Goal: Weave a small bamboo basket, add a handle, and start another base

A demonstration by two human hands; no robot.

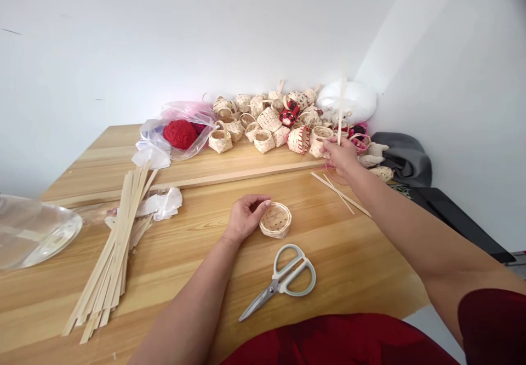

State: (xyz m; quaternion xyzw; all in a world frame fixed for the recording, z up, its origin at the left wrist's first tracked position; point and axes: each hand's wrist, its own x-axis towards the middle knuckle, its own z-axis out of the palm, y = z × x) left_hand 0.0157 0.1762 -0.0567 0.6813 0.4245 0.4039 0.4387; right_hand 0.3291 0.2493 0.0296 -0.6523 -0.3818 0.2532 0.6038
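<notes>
A small woven basket (275, 220) stands upright on the wooden table in front of me. My left hand (249, 215) is at its left side, with the thumb on the rim and the fingers curled behind. Farther off to the right, my right hand (341, 154) pinches a thin pale wood strip (341, 107) that points upward. That hand is beside the pile of finished baskets (269, 119). Scissors (280, 281) with pale handles lie nearer to me, below the small basket, their blades pointing to the lower left.
A bundle of flat wood strips (113, 255) lies at the left near a clear water container (39, 233). Red yarn (179, 134) sits in a plastic bag at the back. A long wooden bar (230, 177) crosses the table. Thin loose strips (335, 189) lie under my right forearm.
</notes>
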